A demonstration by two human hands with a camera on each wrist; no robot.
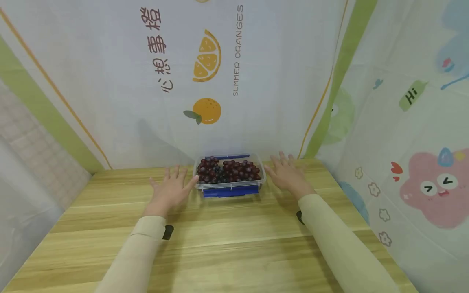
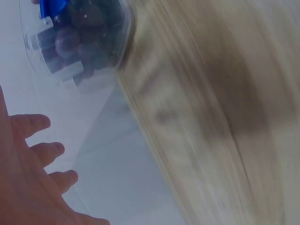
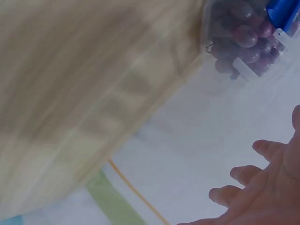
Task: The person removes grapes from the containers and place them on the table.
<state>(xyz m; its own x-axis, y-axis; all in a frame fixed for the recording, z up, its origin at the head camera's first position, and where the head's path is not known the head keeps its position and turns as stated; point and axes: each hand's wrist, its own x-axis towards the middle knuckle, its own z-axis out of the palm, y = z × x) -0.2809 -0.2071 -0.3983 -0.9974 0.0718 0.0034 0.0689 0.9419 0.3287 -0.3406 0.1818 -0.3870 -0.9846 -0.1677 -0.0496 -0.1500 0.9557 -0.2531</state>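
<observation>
White backdrop (image 1: 275, 89) reads "SUMMER ORANGES"; spread fingers (image 1: 176, 173) flank grape container (image 1: 231, 191).

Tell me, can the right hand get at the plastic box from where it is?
Probably yes: the right hand is spread beside the right end of the plastic box, and nothing visible on the table stands between them.

Just below frame centre, grapes (image 1: 241, 171) lie in a clear container (image 1: 231, 185). The left hand (image 1: 170, 189) and right hand (image 1: 287, 176) flank it.
</observation>
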